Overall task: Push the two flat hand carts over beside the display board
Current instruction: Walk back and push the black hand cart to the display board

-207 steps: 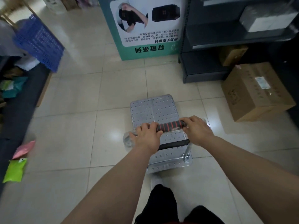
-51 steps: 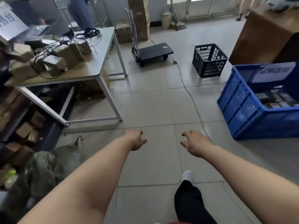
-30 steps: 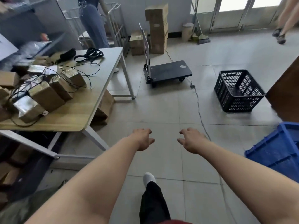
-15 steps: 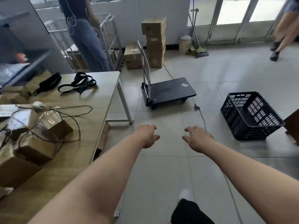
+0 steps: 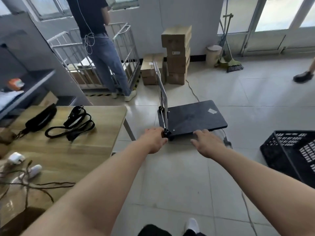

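Note:
A black flat hand cart point(image 5: 194, 117) stands on the tiled floor ahead, its metal handle point(image 5: 161, 86) upright on its left end. Both my arms reach out toward it. My left hand point(image 5: 154, 139) is in line with the handle's base at the cart's near left corner, fingers loosely spread and holding nothing. My right hand point(image 5: 207, 143) hovers in front of the cart's near edge, fingers apart and empty. Whether either hand touches the cart I cannot tell. The silver cart and the display board are out of view.
A wooden table point(image 5: 95, 133) with black straps and parcels stands at my left. A black crate point(image 5: 293, 152) sits at right. A cable point(image 5: 192, 90) runs across the floor past stacked boxes point(image 5: 177, 53). A person point(image 5: 100, 48) stands by a metal cage trolley point(image 5: 126, 53).
I have left the silver cart near the display board, turned and walked toward the black cart. It is now much closer, and my empty hands have come level with its near edge.

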Demonstrator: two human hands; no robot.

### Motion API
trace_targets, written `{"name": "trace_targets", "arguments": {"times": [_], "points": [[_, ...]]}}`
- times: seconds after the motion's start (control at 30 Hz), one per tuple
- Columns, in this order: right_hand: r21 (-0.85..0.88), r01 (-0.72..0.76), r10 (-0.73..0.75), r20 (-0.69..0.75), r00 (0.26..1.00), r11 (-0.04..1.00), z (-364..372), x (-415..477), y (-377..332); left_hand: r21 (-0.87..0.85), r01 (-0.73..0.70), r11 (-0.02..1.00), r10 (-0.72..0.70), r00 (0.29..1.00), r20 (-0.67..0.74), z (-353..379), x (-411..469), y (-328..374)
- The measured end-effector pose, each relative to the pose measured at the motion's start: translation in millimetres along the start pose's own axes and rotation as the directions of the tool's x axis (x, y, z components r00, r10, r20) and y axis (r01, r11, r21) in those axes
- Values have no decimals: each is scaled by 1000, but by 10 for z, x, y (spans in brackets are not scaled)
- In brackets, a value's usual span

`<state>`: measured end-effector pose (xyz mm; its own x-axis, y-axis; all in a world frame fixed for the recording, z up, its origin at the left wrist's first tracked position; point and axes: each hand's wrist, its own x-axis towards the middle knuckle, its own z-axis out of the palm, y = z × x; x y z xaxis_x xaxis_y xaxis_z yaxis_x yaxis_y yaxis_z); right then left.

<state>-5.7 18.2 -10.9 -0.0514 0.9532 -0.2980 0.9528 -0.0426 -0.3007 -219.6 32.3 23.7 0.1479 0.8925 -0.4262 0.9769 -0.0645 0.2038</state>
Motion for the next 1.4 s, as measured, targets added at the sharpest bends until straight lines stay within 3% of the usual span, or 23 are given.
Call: {"name": "trace_targets", "arguments": {"times": [0.3, 0.57, 0.7, 1.03, 1.4], "points": [[-6, 1, -1, -11, 1000, 1000, -408, 1629, -177, 57, 15, 998, -15, 1000, -2, -788, 1510, -332], [25, -2, 1, 15, 1000, 1000, -617, 3334, -897, -23, 41, 999, -42, 999, -22, -1562, 3095, -1066], [41, -39, 39, 20, 999, 998, -641, 4021, -1183, 33, 57, 998, -56, 998, -24, -1940, 3819, -1380], [62, -20, 22, -21, 1000, 998, -599, 5338, -1579, 53, -24, 998, 24, 1000, 3, -2288, 5118, -1441], [43, 83, -85, 44, 995, 996, -711, 5980, -1175, 175, -19, 984, 6, 997, 73, -2581, 6156, -1178]]}}
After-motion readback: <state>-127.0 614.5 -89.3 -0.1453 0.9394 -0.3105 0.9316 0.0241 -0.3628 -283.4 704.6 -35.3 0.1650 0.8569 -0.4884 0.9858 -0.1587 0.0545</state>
